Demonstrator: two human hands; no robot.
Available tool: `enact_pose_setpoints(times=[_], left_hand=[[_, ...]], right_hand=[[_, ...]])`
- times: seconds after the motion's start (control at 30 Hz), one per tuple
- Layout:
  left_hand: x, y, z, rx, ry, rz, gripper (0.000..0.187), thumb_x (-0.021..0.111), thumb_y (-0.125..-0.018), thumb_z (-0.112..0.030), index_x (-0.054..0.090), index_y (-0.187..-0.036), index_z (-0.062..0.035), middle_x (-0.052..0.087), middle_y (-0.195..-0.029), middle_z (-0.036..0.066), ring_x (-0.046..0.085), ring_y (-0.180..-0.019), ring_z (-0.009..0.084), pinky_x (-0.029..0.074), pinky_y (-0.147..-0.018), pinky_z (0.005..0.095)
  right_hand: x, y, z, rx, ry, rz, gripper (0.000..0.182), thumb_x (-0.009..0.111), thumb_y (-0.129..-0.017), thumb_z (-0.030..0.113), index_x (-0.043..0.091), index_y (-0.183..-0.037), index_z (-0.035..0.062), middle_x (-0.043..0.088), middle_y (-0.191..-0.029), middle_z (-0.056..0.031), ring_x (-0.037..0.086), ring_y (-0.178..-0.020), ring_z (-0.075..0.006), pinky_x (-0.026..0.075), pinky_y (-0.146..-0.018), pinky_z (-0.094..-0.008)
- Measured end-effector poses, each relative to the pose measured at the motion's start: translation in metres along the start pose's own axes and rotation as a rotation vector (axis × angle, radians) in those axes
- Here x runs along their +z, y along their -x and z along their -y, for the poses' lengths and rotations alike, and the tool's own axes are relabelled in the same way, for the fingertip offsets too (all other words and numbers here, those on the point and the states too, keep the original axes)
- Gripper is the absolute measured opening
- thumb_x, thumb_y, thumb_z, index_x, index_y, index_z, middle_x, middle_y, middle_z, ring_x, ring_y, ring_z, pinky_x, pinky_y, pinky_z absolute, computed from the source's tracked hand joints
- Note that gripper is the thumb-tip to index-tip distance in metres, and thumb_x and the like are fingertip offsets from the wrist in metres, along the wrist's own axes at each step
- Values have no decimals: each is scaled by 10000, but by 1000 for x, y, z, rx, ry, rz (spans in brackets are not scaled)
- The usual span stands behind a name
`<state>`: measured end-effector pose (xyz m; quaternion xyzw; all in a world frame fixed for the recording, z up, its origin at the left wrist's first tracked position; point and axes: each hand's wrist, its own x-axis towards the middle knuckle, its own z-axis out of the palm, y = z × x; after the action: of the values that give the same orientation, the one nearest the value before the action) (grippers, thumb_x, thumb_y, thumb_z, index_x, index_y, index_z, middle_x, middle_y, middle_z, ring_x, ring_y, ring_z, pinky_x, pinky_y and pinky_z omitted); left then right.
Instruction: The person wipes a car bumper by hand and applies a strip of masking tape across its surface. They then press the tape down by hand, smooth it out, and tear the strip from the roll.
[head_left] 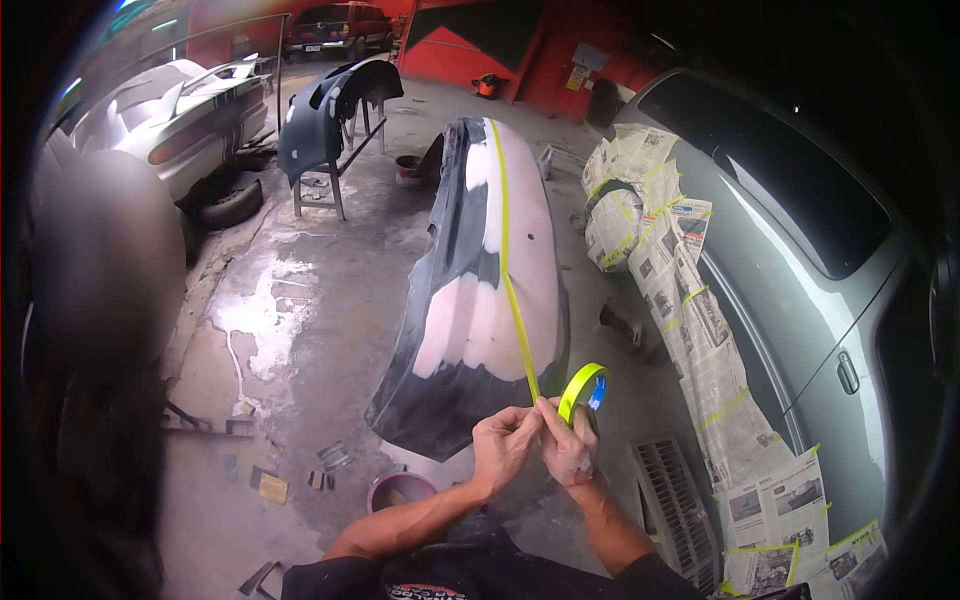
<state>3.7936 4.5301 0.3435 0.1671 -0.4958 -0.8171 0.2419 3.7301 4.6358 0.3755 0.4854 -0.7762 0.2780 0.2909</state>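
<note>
A car bumper (460, 400) with dark grey and pinkish-white patches lies in front of me, its length running away from me. A strip of yellow-green masking tape (503, 220) runs along it from the far end to my fingers at the near end. My left hand (503, 447) is closed, fingertips pinched on the strip beside my right hand. My right hand (570, 452) is closed on the tape roll (568, 395), which has a blue inner core, and its fingertips meet the left ones at the strip.
At right stands a silver car (800, 330), its side edged with taped newspaper (690, 310). Another bumper (320, 115) rests on a stand at back left, near a white car (200, 130). A bucket (400, 490) and a grille (675, 500) are close by. A blurred person is at left.
</note>
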Motion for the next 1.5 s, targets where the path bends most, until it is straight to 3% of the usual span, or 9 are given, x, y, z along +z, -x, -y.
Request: enact_pose_setpoints(times=[0.27,0.5,0.73,0.9,0.97,1.07,1.2,1.37,1.5], left_hand=[[5,-9,-45,-33,-134,75,282,666,-956,-224,727,-877,40,594,-643,-31,488,-609,21,399,-530,221],[4,-4,-37,-14,-151,102,552,413,-1059,-433,725,-920,0,505,-589,-12,471,-551,69,389,-516,265],[5,-3,-44,-335,103,200,637,413,-1041,-502,639,-1182,76,537,-683,29,495,-549,113,435,-521,263],[-3,3,-71,-623,342,144,701,320,-1017,-605,607,-1259,-13,558,-735,42,497,-540,165,432,-518,301],[-19,3,-72,-694,584,223,678,323,-1019,-589,604,-1286,-32,573,-766,48,509,-567,166,435,-529,309],[-34,-4,-65,-723,571,376,662,367,-1008,-600,569,-1320,-53,587,-842,18,518,-637,148,455,-587,301],[-45,-6,-69,-809,497,346,628,388,-1006,-584,580,-1306,-67,592,-849,23,528,-675,145,472,-621,301],[-64,-16,-77,-836,450,559,605,455,-1007,-526,472,-1409,-74,632,-1061,46,594,-818,139,507,-708,297],[-78,-12,-81,-676,267,771,672,493,-1019,-464,343,-1512,-33,628,-1197,96,630,-919,151,537,-798,318]], right_hand=[[-26,-41,-19,-25,-80,109,311,700,-780,-59,730,-1071,44,658,-905,-166,659,-755,-318,548,-645,-362],[-33,-61,-24,-193,-78,203,350,660,-740,-64,742,-1060,51,660,-858,-137,638,-713,-300,549,-618,-380],[-45,-73,-64,-117,-419,334,288,781,-772,94,747,-1057,95,655,-840,-128,668,-716,-300,553,-642,-373],[-32,-55,-71,-84,-271,266,340,794,-761,116,731,-1093,73,673,-848,-87,656,-722,-263,548,-637,-367],[-24,-49,-62,-151,-167,196,357,797,-745,108,730,-1094,70,673,-844,-71,649,-718,-240,542,-623,-354],[-5,-42,-45,-216,-59,51,332,762,-717,83,746,-1048,94,639,-798,-49,606,-671,-190,503,-577,-294],[6,-40,-28,-289,34,84,354,705,-666,96,750,-1017,84,527,-700,-24,591,-625,-191,498,-576,-294],[4,-39,-11,-250,99,60,320,719,-701,29,751,-1016,75,593,-758,-68,591,-633,-224,489,-565,-336],[0,-62,-10,-132,105,-44,313,738,-729,-43,750,-1015,83,644,-809,-97,608,-668,-258,493,-573,-369]])
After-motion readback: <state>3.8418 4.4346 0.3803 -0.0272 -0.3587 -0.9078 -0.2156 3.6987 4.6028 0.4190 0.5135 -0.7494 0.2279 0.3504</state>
